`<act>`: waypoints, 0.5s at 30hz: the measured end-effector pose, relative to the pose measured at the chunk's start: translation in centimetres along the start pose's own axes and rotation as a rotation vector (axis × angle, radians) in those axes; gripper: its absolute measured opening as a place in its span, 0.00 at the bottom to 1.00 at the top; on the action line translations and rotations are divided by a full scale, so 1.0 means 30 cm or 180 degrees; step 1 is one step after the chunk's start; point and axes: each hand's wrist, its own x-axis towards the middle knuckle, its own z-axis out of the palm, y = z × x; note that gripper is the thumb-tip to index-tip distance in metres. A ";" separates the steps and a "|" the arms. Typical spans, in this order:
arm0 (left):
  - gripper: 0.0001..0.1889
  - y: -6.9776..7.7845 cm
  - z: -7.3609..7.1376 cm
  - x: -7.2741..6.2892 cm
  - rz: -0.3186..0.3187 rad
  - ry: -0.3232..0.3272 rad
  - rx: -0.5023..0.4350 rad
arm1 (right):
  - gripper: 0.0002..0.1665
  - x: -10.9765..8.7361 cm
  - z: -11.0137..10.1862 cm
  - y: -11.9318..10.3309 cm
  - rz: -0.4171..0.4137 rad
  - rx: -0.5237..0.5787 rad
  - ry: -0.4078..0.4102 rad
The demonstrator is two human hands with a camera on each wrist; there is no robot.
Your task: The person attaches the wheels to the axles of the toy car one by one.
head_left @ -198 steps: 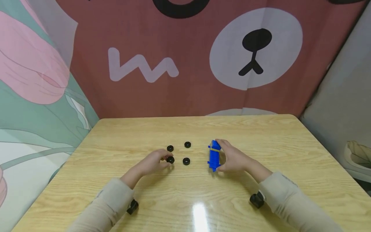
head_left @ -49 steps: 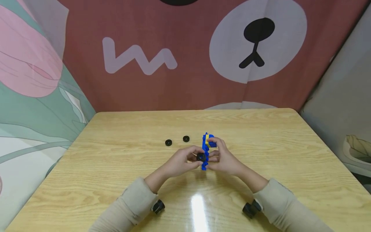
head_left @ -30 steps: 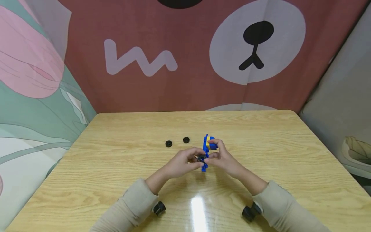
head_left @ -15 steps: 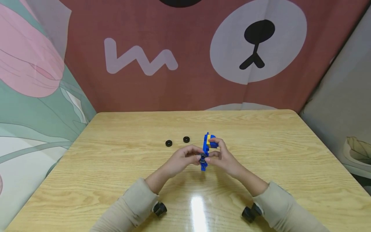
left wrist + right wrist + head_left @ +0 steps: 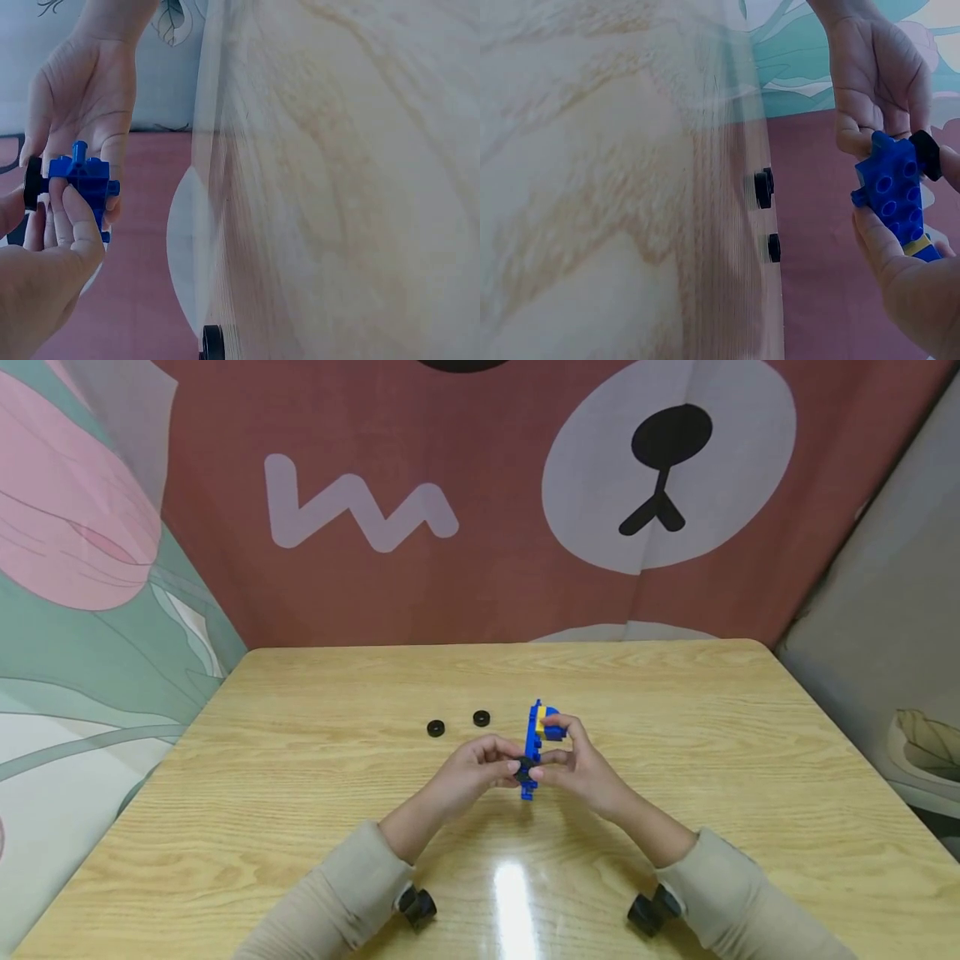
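Note:
A blue toy car (image 5: 532, 739) with a yellow band is held tipped on its side above the table. My right hand (image 5: 588, 774) grips its body, and that thumb touches a black wheel (image 5: 524, 773). My left hand (image 5: 459, 783) pinches this wheel against the car's side, thumb on the wheel's face. In the left wrist view the wheel (image 5: 32, 184) lies flat against one side of the blue body (image 5: 84, 174), other pegs showing bare. The studded side of the car (image 5: 891, 187) shows in the right wrist view. How deep the wheel sits cannot be told.
Two loose black wheels, one at left (image 5: 436, 728) and one at right (image 5: 482, 718), lie flat beyond my left hand. In the right wrist view, a third seems to overlap one wheel (image 5: 763, 189). The wooden table (image 5: 337, 693) ends at a patterned curtain (image 5: 487, 602).
Since the oldest frame, my right hand has raised and tipped the car and moved it left. My left hand has brought a wheel to it. Lately, the left thumb has shifted onto the wheel's face.

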 end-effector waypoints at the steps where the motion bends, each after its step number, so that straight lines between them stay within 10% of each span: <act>1: 0.10 0.000 0.000 0.000 -0.0007 0.0006 0.0005 | 0.38 0.000 0.000 0.001 -0.0002 0.0007 -0.0006; 15: 0.06 -0.001 0.002 -0.005 -0.0046 0.0022 -0.0067 | 0.37 0.002 0.008 0.014 -0.0009 0.0079 0.0005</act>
